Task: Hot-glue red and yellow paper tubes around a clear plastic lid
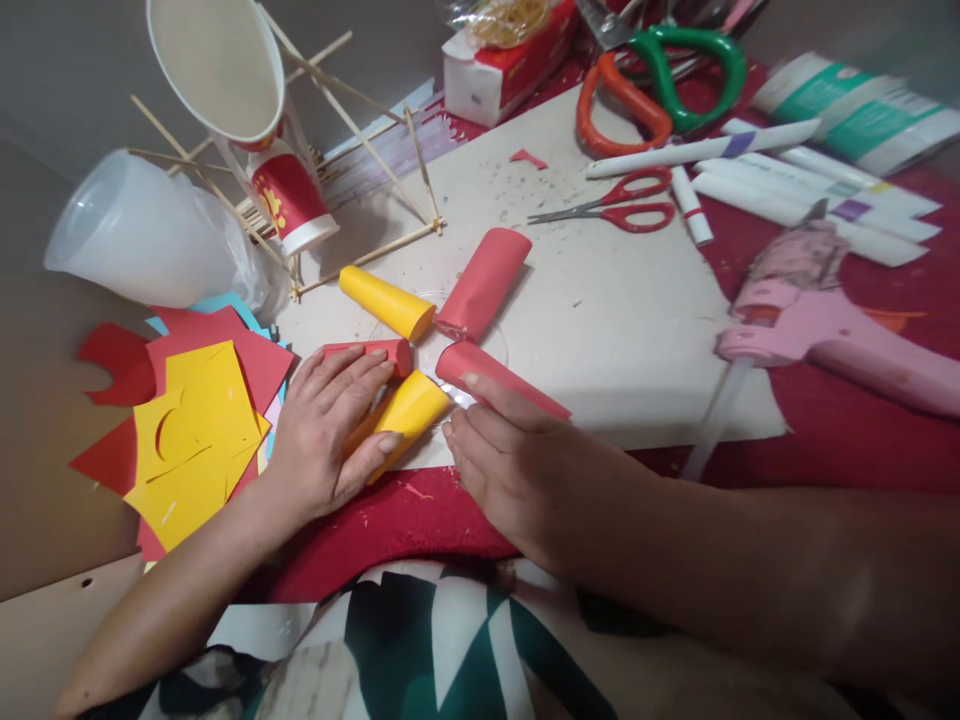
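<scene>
Patterned clothing is lying nearest; spread left hand is spanning paper cones, right hand touching red cone, grip unclear.

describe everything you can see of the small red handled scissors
The small scissors have two red, plastic-looking loops and slim, grey, metallic-looking blades that seem nearly closed. They lie flat on the pale sheet, tips towards picture left. The loops sit close beside a short white tube; whether they touch is hard to tell.
</scene>
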`<state>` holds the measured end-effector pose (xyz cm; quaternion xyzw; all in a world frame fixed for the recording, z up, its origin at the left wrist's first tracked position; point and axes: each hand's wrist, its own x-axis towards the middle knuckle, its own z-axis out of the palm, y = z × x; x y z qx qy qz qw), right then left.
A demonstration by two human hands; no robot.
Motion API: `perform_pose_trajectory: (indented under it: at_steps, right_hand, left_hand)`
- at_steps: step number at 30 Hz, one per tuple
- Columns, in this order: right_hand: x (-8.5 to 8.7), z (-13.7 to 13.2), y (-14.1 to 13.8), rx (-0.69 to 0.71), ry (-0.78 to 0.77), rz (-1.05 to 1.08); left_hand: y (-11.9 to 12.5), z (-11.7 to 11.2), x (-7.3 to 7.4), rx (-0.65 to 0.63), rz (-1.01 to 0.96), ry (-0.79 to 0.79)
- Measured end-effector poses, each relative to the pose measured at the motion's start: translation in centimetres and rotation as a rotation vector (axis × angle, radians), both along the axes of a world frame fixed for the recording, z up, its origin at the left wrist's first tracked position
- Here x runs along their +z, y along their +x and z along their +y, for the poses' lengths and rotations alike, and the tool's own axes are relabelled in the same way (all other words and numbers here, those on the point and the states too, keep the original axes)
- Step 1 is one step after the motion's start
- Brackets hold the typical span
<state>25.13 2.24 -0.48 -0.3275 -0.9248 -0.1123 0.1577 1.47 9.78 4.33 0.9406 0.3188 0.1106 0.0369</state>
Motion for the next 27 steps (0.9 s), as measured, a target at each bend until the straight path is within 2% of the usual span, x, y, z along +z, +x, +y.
perform_pose_trajectory:
  at_steps: [4, 8, 10, 13, 15, 18, 20, 23, 27]
  right_hand:
    - [-0.2, 0.3, 0.0, 0.017, 0.062, 0.087]
    - [-0.5, 0.7, 0.0, 0.004, 0.106, 0.123]
    - [-0.8, 0.8, -0.2, -0.03, 0.135, 0.129]
    - [-1.0, 0.8, -0.4, -0.029, 0.126, 0.085]
    - [0.0, 0.9, 0.0, 0.006, 0.052, 0.045]
    - [2.8, 1.3, 1.8, 0.011, -0.099, 0.025]
    - [4.7, 2.1, 3.6, 0.01, -0.099, 0.086]
    - [6.0, 4.2, 6.7, -0.127, -0.155, 0.175]
    - [4.7, 7.9, 9.4, -0.435, -0.336, 0.297]
  left_hand:
    - [0.6, 0.0, 0.9, -0.003, -0.039, 0.0]
    - [2.7, 0.7, 2.1, -0.08, -0.063, 0.069]
    - [4.1, 1.6, 2.2, -0.136, -0.07, 0.094]
    - [5.8, 3.0, 2.0, -0.173, -0.043, 0.052]
    - [6.5, 3.5, 1.7, -0.178, -0.003, -0.01]
    - [6.9, 3.7, 1.4, -0.178, 0.083, -0.087]
    - [6.9, 3.5, 1.2, -0.177, 0.141, -0.106]
    - [6.9, 3.2, 1.0, -0.17, 0.207, -0.107]
    - [6.9, 3.0, 0.7, -0.142, 0.278, -0.118]
